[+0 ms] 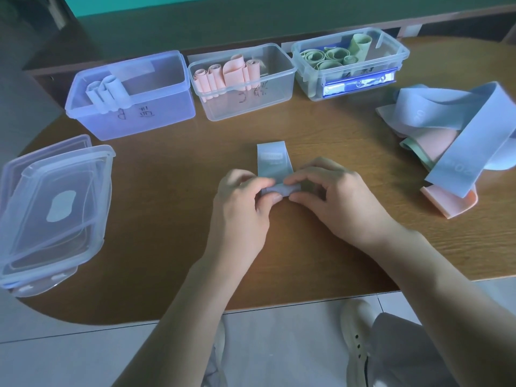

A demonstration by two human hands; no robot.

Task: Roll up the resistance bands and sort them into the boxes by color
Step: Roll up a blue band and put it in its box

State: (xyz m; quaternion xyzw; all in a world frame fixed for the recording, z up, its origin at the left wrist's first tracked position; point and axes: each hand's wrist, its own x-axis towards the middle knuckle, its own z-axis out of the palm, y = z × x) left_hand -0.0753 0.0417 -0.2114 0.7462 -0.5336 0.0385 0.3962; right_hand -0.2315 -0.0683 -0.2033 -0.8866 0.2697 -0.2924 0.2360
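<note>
Closest in, the left hand (242,202) and the right hand (332,196) meet over the middle of the wooden tabletop (178,247), each with fingers and thumb curled and pinching one end of a partly rolled blue band (275,174). The rolled part sits between the two thumbs; the unrolled tail lies flat on the tabletop just beyond the fingertips, printed label facing up.

Well to the left of the left hand, a stack of clear lids (53,208) rests at the tabletop's edge. Off to the right of the right hand and a little farther out lies a loose heap of unrolled bands (452,141), blue ones draped over pink and green ones.

Farthest from the hands, three boxes stand in a row. The blue-tinted box (156,115), beyond and left of the left hand, holds a few pale blue rolls. The middle clear box (279,88), straight beyond the hands, holds pink rolls. The right clear box (391,51), beyond the right hand, holds green rolls.
</note>
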